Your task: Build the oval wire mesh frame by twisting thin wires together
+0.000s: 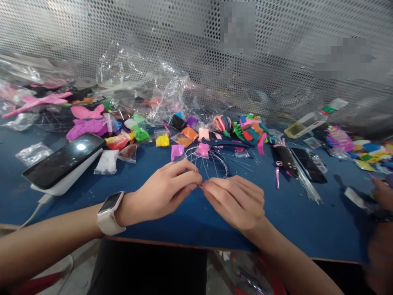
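A round frame of thin silvery wire point(226, 162), with wires fanning across it, stands up behind my fingertips. My left hand point(167, 184), a watch on its wrist, pinches the wire at the near side of the frame. From the other side my right hand point(235, 198) pinches the same wire, its fingertips almost touching the left ones. The exact spot where the wire is held is hidden by the fingers. Just beyond the frame lie a pink clay packet point(202, 149) and dark blue-handled pliers point(225, 142).
A phone on a white stand point(64, 162) with a cable is at left. Colourful clay packets point(162, 139) and crumpled clear plastic point(172, 90) line the back. To the right are a bottle point(313, 121), a second phone point(308, 164), loose wires point(307, 184) and another person's hand point(383, 192).
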Demonstrator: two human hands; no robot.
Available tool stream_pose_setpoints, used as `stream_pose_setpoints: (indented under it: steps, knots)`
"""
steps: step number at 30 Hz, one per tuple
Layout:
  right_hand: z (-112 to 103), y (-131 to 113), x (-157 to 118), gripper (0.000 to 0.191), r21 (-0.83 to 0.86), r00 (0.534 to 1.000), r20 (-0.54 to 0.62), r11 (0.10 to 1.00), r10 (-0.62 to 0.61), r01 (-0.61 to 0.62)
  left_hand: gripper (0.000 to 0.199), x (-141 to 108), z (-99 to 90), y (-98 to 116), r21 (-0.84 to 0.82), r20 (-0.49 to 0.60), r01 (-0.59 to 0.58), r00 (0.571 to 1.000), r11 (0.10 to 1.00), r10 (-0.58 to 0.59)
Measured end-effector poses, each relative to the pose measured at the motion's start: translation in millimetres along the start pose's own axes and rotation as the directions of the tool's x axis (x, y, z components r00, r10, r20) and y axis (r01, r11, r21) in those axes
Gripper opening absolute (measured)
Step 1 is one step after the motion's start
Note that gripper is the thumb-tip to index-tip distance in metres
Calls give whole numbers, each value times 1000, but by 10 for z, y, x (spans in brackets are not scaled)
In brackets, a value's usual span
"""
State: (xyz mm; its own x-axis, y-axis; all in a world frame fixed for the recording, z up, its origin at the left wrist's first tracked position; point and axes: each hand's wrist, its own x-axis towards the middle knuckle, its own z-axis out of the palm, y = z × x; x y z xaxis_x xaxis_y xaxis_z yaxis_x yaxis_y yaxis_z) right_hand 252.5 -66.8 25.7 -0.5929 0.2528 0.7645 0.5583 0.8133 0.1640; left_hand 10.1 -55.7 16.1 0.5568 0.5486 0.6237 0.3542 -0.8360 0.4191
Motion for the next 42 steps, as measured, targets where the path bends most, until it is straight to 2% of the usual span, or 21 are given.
stream_pose_setpoints:
  steps: [2,5,7,10,13,16,20,24,28,30,32,34,39,42]
  knots:
    - [31,-18,-5,10,-45,998,-43,998,42,-44,9,-8,-9,-9,76,1,-49,999,996,49]
    - [75,-45,6,5,-66,976,-73,976,203,-208,11,-12,-28,-45,247,-12,-133,990,960,140]
    - [83,-60,26,6,-26,962,-34,962,272,-273,14,-6,-44,-83,352,-12,-189,978,917,206]
    - [57,-87,60,5,33,952,75,954,297,-300,16,17,-78,-136,467,13,-252,961,848,278]
    - [16,-120,74,23,81,940,170,947,295,-311,12,42,-108,-153,549,34,-279,949,788,313]
    - [13,-158,60,21,50,931,183,943,314,-328,11,56,-109,-137,593,36,-302,936,746,350]
    - [85,-214,22,13,-47,934,109,941,339,-336,12,53,-81,-104,634,21,-305,926,711,378]
    - [156,-240,8,14,-96,940,35,938,338,-334,14,39,-63,-96,665,16,-291,926,688,377]
    - [145,-198,24,16,-187,958,-137,943,251,-274,12,29,-47,-132,672,20,-277,934,687,357]
    - [126,-152,27,12,-106,949,-152,950,276,-294,11,28,-34,-158,671,24,-272,938,690,346]
    - [122,-91,18,7,122,908,-30,904,417,-411,11,30,-20,-182,679,31,-267,941,684,337]
    - [144,-26,0,12,316,828,155,767,539,-558,11,31,-4,-198,696,44,-263,944,669,326]
    - [238,56,-19,18,473,646,498,444,578,-761,9,21,34,-214,712,82,-277,946,646,315]
    - [255,35,8,22,497,568,590,297,573,-815,9,12,46,-216,712,87,-285,943,642,323]
